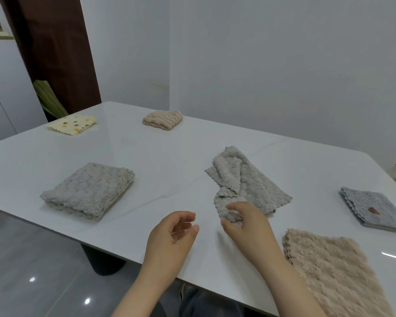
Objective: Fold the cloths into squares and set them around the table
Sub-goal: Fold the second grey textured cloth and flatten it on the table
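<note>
1. Left hand point(172, 234): hovers over the near edge of the table point(146, 156), fingers loosely curled, holding nothing, touching no cloth.
2. Right hand point(245, 223): thumb and fingers curled round the bunched near end of the crumpled grey cloth point(249, 181), pinching it. The forearm crosses the near right corner of the table.
3. Crumpled grey cloth: middle of the table, slightly right, unfolded. One flap is turned over on top, the rest is spread flat toward the right, and the near end is twisted into the right hand.
4. Folded grey cloth point(89, 191): thick square on the left side near the table edge, well apart from both hands.
5. Folded beige cloth point(162, 120): small square at the far edge.
6. Yellow dotted cloth point(72, 125): folded flat at the far left corner.
7. Blue-grey cloth point(373, 209): folded at the right edge, with a small red mark on top.
8. Beige cloth point(334, 275): lies flat at the near right, just beside the right forearm. Cannot tell how many layers it has.
</note>
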Tool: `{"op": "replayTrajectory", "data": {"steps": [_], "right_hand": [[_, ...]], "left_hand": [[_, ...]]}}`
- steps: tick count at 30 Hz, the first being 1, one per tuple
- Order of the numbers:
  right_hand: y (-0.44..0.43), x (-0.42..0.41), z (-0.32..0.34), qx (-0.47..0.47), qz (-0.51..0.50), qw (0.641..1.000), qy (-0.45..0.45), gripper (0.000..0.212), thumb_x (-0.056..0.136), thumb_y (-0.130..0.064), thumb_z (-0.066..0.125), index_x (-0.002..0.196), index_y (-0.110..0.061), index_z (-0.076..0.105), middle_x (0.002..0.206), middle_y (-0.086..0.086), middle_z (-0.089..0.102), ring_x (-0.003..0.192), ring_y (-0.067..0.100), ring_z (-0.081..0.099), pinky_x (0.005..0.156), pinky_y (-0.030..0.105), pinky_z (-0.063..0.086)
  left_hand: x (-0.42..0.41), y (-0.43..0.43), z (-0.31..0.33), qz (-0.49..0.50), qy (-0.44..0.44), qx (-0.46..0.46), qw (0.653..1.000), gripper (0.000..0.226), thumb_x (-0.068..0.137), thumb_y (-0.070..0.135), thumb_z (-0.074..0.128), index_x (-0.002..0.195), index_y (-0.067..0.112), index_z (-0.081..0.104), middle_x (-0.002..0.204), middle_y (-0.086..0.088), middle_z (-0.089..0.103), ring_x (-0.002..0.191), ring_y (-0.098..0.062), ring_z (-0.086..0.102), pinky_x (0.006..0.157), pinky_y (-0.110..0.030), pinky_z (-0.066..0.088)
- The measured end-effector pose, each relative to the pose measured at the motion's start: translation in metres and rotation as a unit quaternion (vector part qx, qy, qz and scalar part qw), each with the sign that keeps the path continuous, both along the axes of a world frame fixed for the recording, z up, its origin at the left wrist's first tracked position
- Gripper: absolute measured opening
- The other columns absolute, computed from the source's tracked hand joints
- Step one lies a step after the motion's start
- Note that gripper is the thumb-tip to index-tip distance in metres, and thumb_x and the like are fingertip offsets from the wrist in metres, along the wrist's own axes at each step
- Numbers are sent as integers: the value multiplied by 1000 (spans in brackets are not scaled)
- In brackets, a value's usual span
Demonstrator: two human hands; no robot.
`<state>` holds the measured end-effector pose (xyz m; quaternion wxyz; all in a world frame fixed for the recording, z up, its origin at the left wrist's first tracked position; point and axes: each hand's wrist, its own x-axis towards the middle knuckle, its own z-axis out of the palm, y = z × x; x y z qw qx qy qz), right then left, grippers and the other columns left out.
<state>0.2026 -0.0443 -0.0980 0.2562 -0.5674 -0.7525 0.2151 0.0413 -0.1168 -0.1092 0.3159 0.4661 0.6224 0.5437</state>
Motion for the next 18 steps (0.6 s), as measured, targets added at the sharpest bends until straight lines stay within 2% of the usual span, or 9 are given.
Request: {"op": "replayTrajectory", "data": {"steps": [2, 4, 6, 8, 10, 14, 18], "right_hand": [[7, -5, -4, -16, -13, 1000, -17, 37, 83, -29, 64, 118, -21, 61, 117, -7, 60, 114, 15, 54, 93, 28, 44], [9, -8, -7, -11, -26, 999, -39, 28, 78, -31, 65, 104, -21, 63, 99, -5, 61, 100, 18, 56, 82, 31, 47], [10, -9, -8, 8, -35, 998, -54, 15, 76, -30, 65, 87, -22, 59, 86, -5, 56, 86, 18, 53, 70, 31, 44], [7, -9, -9, 20, -37, 998, -56, 13, 75, -27, 64, 74, -20, 53, 78, -5, 52, 78, 18, 50, 62, 29, 40], [2, -7, -10, 23, -35, 998, -54, 6, 78, -26, 63, 80, -23, 59, 80, -8, 53, 80, 15, 51, 64, 26, 41], [-16, 3, -17, 26, -18, 999, -41, 11, 80, -24, 64, 90, -30, 65, 79, -13, 54, 84, 9, 52, 68, 19, 39], [-25, 12, -17, 26, -12, 999, -42, 12, 81, -21, 64, 87, -31, 67, 76, -13, 55, 82, 7, 51, 64, 12, 34]], "left_hand": [[-2, 0, -4, 2, -12, -6, 1000, 16, 84, 13, 67, 97, 24, 68, 100, 14, 69, 90, 9, 61, 73, -1, 44], [-4, 0, -9, 4, -20, -13, 1000, 17, 84, 12, 67, 96, 23, 68, 101, 13, 69, 90, 8, 62, 74, -3, 46], [-7, 1, -12, 5, -20, -16, 1000, 17, 84, 11, 68, 96, 23, 68, 101, 10, 69, 90, 7, 63, 76, -5, 48], [-8, 3, -14, 3, -23, -18, 1000, 17, 83, 9, 68, 95, 21, 68, 99, 6, 70, 89, 7, 63, 77, -6, 49], [-9, 4, -15, -1, -22, -19, 1000, 17, 83, 9, 68, 95, 21, 68, 97, 4, 70, 88, 7, 64, 76, -5, 48], [-11, 6, -13, -17, -7, -19, 1000, 18, 83, 10, 68, 95, 24, 68, 98, 7, 70, 88, 7, 62, 72, -4, 46], [-11, 10, -13, -38, 72, -16, 997, 23, 83, 14, 67, 97, 32, 66, 102, 16, 64, 92, 11, 57, 74, -3, 43]]}}
